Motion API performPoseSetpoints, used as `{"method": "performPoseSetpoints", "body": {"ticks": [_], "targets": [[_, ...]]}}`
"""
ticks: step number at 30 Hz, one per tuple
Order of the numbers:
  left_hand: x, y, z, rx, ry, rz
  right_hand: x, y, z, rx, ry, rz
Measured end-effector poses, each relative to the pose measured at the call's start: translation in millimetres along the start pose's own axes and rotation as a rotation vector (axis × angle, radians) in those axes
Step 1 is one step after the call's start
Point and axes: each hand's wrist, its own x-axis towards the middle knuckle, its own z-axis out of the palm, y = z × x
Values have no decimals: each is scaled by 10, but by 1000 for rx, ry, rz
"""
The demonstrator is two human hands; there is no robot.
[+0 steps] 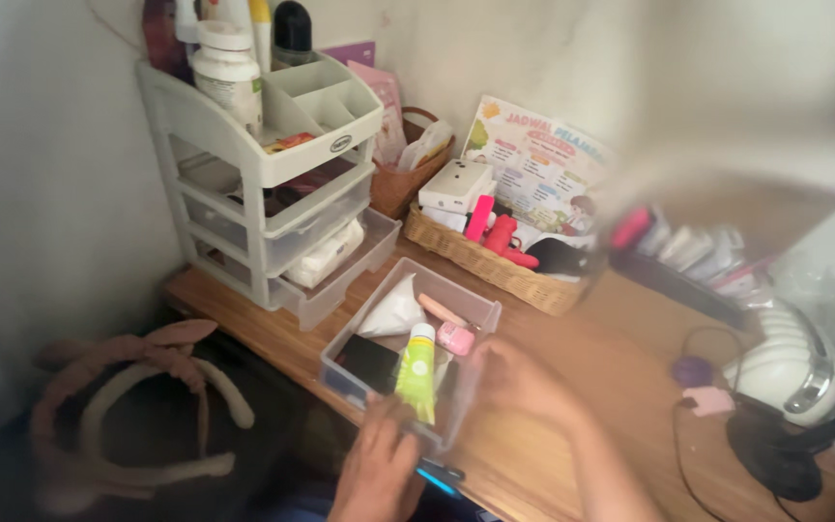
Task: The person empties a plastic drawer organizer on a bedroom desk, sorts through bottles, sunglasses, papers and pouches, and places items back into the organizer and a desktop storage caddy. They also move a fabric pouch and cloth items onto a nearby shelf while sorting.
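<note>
We are looking at a clear plastic drawer tray (480,311) sitting near the front edge of the wooden desktop (620,387), pulled out from the white drawer organizer (244,164) at the back left corner. Our left hand (379,469) is resting at the tray's near end, fingers bent over its rim; whether they are gripping it we cannot tell, since the hand is blurred. Our right hand (519,382) is touching the tray's right wall, fingers loosely curled, and its grip is also unclear. Inside the tray a green and white tube (417,372) is lying just beyond the left hand, with a black flat thing (369,360), a white pouch (393,311), a small pink case (456,337) and a peach stick (442,309) around it. Behind the tray, a wicker basket (480,261) is holding a white box (456,186) and pink items. Toward the right edge a white fan (790,367) is standing, well apart from the hands.
</note>
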Motion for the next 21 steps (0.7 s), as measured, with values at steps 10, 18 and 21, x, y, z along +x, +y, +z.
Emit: {"method": "performPoseSetpoints", "body": {"ticks": [10,18,21], "targets": [[661,69,-544,-25,21,-17,131,-397,-341,-120,221,-157],[937,26,-522,-84,481,-370,558,-937,-247,16,300,-191],[931,7,-448,-212,467,-519,706,-951,-165,102,295,-268]]}}
